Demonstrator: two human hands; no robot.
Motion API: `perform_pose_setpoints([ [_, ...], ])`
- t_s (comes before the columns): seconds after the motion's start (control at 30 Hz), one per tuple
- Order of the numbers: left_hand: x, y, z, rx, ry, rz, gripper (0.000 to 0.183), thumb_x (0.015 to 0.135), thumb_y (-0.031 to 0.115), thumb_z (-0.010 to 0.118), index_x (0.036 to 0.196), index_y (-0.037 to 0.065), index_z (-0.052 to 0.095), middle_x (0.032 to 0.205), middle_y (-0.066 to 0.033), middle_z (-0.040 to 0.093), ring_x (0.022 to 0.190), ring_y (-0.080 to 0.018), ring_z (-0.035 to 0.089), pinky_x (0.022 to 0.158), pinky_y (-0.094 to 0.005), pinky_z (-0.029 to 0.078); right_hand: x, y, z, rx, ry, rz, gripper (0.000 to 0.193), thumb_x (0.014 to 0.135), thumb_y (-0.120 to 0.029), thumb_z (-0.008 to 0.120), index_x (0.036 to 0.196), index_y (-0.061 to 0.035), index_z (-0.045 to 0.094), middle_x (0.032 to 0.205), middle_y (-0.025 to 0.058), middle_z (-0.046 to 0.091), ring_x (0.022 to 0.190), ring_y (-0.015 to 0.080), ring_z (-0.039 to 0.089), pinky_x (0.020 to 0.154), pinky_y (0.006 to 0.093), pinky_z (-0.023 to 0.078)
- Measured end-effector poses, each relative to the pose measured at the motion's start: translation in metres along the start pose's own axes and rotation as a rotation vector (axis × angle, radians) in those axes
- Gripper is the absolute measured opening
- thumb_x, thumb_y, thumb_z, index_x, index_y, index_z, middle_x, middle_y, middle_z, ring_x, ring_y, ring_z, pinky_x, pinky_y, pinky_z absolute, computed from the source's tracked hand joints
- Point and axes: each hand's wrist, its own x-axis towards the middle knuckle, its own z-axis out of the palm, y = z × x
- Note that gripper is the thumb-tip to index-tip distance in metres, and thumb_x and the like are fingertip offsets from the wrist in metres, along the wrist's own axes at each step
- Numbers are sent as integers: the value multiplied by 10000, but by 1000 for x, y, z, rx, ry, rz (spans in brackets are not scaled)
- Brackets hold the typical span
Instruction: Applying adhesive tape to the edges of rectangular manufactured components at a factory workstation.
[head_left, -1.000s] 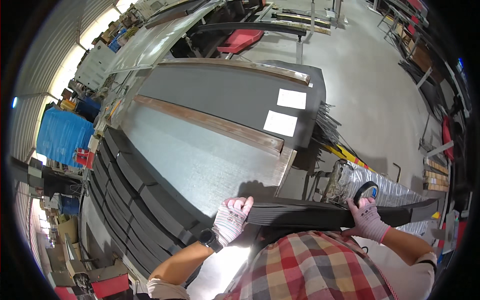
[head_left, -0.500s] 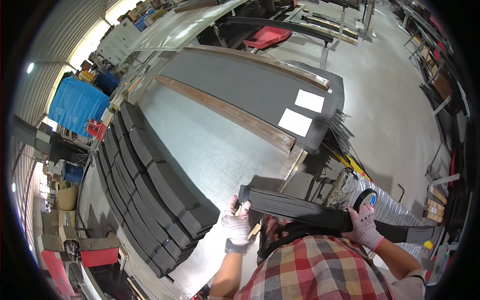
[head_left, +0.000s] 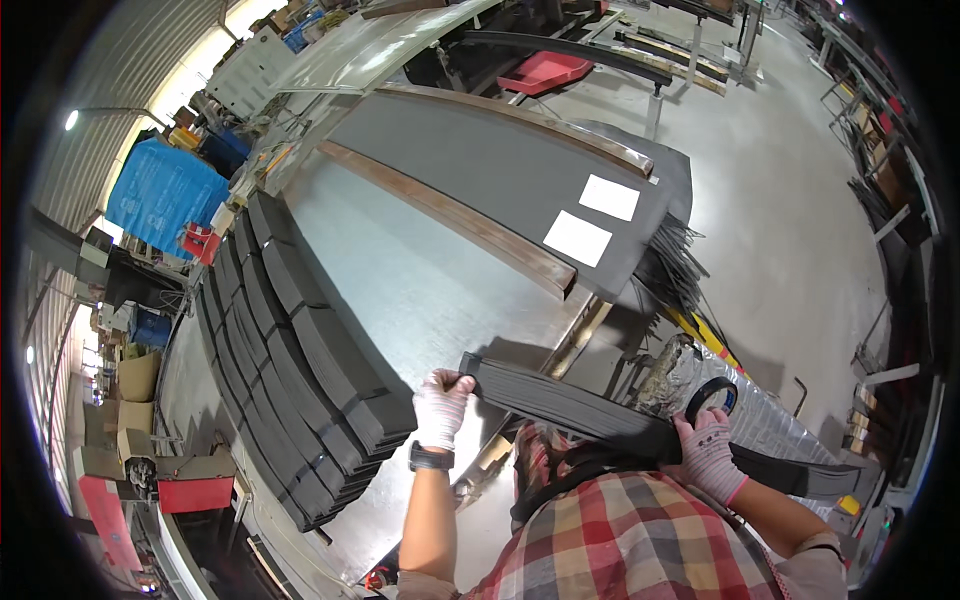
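Compared with half a second ago, the bundle of long dark strips [head_left: 590, 408] sits a little closer to the stacked rows and the left forearm now stands more upright under its near end. Both hands wear light knit gloves. The left hand [head_left: 440, 405] is closed around the left end of the bundle, just above the edge of the metal table [head_left: 420, 290], with a dark watch on that wrist. The right hand [head_left: 708, 452] is wrapped over the bundle further along, gripping it; beyond that hand the strips run on toward the lower right and sag slightly. A black ring-shaped object [head_left: 712, 396] shows just behind the right hand's fingers; whether the hand touches it cannot be told. On the table's left part lie overlapping rows of similar dark strips [head_left: 300, 370], near the left hand but apart from it. Farther back lies a large dark sheet [head_left: 500, 170] bearing two white paper labels [head_left: 592, 218], with a brown wooden batten [head_left: 440, 215] along its near edge.
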Motion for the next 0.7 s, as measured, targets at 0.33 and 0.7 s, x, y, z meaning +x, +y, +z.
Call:
perform_pose_setpoints([
  [0.33,8,-17,0,-310,-219,-119,71,840,58,691,807,18,642,722,37,591,678,-62,493,633,-231,437,-4,5,-44,-9,-143,35,780,604,-483,774,1185,-20,535,1091,210,515,1119,338,455,999,484,282],
  [0.7,0,-22,71,-849,-338,89,150,786,-4,690,855,43,565,1118,-80,578,894,-123,548,785,-266,466,-45,50,-9,-217,143,67,975,605,-530,775,1344,-14,402,1067,224,465,1047,390,436,957,573,284],
])
